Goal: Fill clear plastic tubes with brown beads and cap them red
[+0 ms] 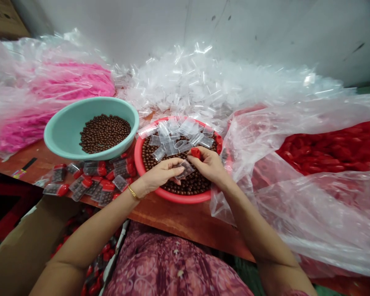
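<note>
As our left grip pinches a clear plastic sleeve and our right grip a red cap, both hover over glossy brown beads in a red basin near the table edge.

Head-worn view, facing forward, downward

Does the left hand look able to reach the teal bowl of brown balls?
Probably yes: the left hand sits over the red basin, beside the teal bowl, nothing between, though it holds a clear packet.
</note>
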`<state>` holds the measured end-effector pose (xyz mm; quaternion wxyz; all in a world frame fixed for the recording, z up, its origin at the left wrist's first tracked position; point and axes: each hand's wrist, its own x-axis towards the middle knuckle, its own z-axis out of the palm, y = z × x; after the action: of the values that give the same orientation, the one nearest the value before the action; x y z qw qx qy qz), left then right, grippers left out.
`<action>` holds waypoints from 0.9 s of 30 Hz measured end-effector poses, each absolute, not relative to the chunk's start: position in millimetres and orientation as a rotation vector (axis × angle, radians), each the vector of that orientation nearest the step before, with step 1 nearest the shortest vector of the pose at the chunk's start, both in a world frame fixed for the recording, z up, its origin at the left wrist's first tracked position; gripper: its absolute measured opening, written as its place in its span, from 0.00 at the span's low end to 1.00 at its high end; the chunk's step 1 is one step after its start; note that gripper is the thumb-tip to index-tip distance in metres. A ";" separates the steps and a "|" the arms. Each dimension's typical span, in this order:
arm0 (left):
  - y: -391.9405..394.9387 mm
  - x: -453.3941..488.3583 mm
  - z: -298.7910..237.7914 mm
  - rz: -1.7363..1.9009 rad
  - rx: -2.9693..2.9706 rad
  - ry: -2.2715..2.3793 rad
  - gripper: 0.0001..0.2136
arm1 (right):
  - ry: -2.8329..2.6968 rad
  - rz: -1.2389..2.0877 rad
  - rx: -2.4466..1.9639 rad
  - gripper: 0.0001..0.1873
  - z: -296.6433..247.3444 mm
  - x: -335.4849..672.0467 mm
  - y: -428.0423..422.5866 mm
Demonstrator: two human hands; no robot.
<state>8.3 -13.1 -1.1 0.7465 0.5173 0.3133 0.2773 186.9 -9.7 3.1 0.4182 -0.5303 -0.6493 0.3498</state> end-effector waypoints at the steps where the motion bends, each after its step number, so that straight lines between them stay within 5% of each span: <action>1: -13.0 8.0 -0.9 0.613 1.128 0.690 0.16 | -1.579 0.948 -1.359 0.09 3.7 188.2 -9.8; 5: -13.8 8.8 0.1 0.657 1.145 0.717 0.15 | -1.522 1.246 -1.352 0.09 8.6 196.2 -16.0; 14: -18.2 14.9 -3.5 0.765 1.373 0.859 0.11 | -1.932 0.710 -1.221 0.15 13.5 186.5 -35.9; 17: -19.3 13.9 -3.5 0.756 1.404 0.862 0.09 | -1.751 0.956 -1.226 0.15 12.9 182.6 -37.8; 22: -19.5 13.1 -4.2 0.722 1.392 0.790 0.11 | -1.397 1.565 -1.264 0.28 11.1 186.7 -33.9; 27: -18.9 13.7 -3.8 0.738 1.395 0.746 0.12 | -1.324 1.545 -1.346 0.28 10.8 190.3 -28.7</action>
<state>13.7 -18.9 -3.8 0.6426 0.6124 0.3272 0.3238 190.3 -28.7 10.8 0.3437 -0.5182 -0.5096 0.5946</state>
